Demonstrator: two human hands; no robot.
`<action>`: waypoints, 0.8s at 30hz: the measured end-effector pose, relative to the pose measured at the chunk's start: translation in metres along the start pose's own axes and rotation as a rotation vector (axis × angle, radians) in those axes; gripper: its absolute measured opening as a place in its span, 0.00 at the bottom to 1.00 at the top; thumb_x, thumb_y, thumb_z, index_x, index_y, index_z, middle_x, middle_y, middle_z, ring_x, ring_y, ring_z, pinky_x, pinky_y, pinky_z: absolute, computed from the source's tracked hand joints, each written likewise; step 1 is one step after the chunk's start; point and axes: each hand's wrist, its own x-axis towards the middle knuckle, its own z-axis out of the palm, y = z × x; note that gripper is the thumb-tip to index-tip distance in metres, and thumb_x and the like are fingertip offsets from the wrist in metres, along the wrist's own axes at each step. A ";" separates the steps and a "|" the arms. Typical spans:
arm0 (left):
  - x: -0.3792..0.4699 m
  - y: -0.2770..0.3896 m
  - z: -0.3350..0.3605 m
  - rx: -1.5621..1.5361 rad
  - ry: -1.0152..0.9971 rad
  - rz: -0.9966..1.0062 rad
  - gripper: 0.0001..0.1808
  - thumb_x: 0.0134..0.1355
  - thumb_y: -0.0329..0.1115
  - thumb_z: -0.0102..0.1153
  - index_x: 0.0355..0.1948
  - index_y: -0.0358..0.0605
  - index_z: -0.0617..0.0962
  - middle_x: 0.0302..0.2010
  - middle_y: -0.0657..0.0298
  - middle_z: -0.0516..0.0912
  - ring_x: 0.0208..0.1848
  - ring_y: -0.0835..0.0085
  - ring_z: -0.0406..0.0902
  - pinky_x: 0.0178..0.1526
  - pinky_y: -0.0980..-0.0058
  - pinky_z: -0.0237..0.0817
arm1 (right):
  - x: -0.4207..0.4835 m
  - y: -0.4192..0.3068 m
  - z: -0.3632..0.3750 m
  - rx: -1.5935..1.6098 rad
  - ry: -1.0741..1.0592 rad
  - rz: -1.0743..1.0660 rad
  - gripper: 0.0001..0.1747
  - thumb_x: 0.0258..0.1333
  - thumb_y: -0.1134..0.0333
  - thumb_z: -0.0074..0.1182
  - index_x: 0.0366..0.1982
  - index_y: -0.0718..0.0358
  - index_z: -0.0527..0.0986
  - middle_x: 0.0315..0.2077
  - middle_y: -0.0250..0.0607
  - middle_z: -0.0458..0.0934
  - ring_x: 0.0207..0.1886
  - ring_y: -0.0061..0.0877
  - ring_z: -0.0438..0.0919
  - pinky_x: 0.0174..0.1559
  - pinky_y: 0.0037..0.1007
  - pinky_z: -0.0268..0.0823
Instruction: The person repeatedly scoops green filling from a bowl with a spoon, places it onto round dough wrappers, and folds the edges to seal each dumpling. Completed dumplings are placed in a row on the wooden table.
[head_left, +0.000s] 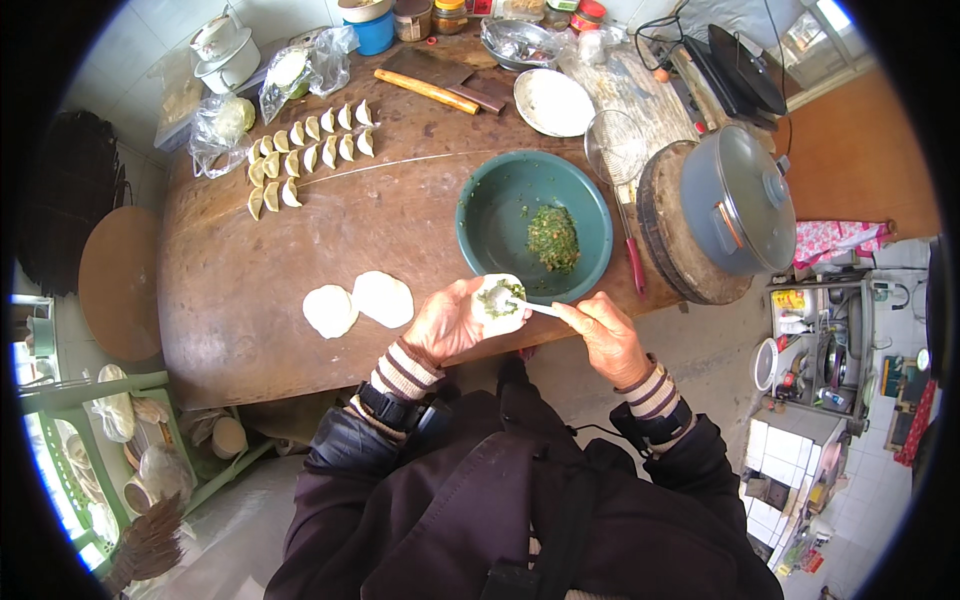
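Note:
My left hand (452, 319) holds a round dough wrapper (500, 319) with green filling on it, at the near rim of a green-blue bowl (474, 232). With my right hand (606, 335) I grip a white spoon (541, 307), its bowl end in the filling on the wrapper. A mound of chopped green filling (555, 238) lies in the bowl. Two flat dough wrappers, one left (330, 311) and one right (384, 299), lie on the table left of my hands. Several folded dumplings (328, 152) stand in rows at the table's far left.
The wooden table (247, 300) carries a cleaver (435, 71), a white bowl (553, 103) and a wire skimmer (615, 146) right of the bowl. A lidded pot (727, 202) stands on a round chopping block (671, 247) at the right. A green rack (97, 386) is at lower left.

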 end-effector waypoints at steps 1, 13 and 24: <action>0.000 -0.001 -0.001 -0.024 -0.010 0.010 0.26 0.72 0.41 0.29 0.60 0.27 0.62 0.57 0.41 0.72 0.58 0.47 0.72 0.62 0.50 0.65 | 0.000 -0.001 0.001 -0.009 0.004 -0.009 0.23 0.44 0.87 0.52 0.46 0.68 0.78 0.31 0.40 0.72 0.32 0.30 0.72 0.36 0.29 0.67; -0.008 -0.006 0.012 0.222 0.206 0.159 0.22 0.72 0.38 0.35 0.57 0.27 0.65 0.56 0.42 0.73 0.58 0.50 0.73 0.61 0.52 0.67 | 0.002 -0.007 0.002 -0.009 -0.022 -0.002 0.27 0.42 0.87 0.52 0.49 0.68 0.76 0.32 0.41 0.71 0.35 0.33 0.72 0.39 0.32 0.69; -0.005 -0.013 0.019 0.226 0.164 0.310 0.22 0.72 0.36 0.39 0.58 0.26 0.65 0.56 0.43 0.72 0.58 0.52 0.72 0.62 0.58 0.66 | 0.006 -0.031 0.005 0.065 0.187 0.153 0.16 0.58 0.80 0.51 0.49 0.68 0.76 0.31 0.38 0.73 0.29 0.22 0.72 0.33 0.24 0.68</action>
